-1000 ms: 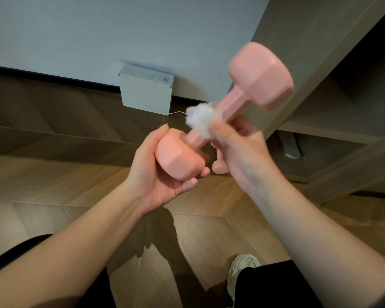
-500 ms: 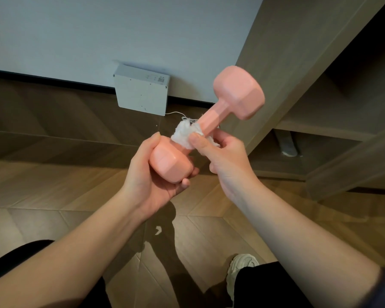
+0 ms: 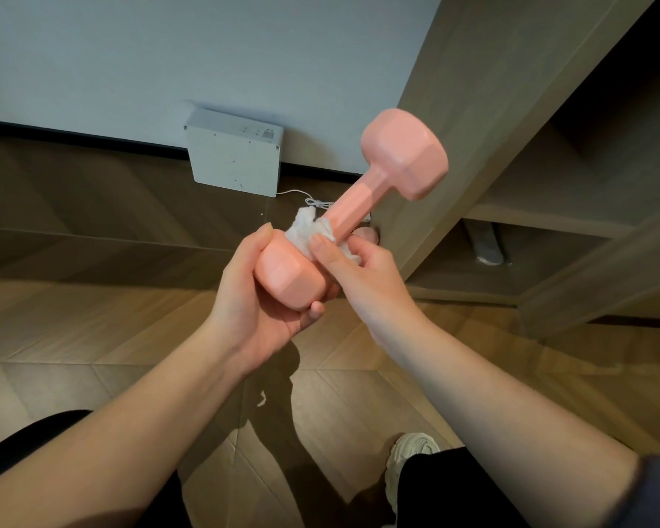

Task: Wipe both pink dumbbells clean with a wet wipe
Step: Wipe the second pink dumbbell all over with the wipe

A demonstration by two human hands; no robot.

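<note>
Fingers of my left hand (image 3: 260, 310) curled round the pink dumbbell's (image 3: 353, 207) near head, tilting it up-right; my right hand (image 3: 362, 276) pinched the wet wipe (image 3: 307, 230) against its handle.

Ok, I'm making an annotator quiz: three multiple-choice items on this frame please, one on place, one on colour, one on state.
1. Where on the dumbbell does the wipe sit? A) far head B) handle, beside the near head C) floor
2. The box behind the dumbbell is: A) white B) black C) pink
3. The left hand is: A) idle B) holding the near head C) holding the wipe

B: the right hand pinches it round the handle there. A: its casing is white. B: its fingers curl round that head.
</note>
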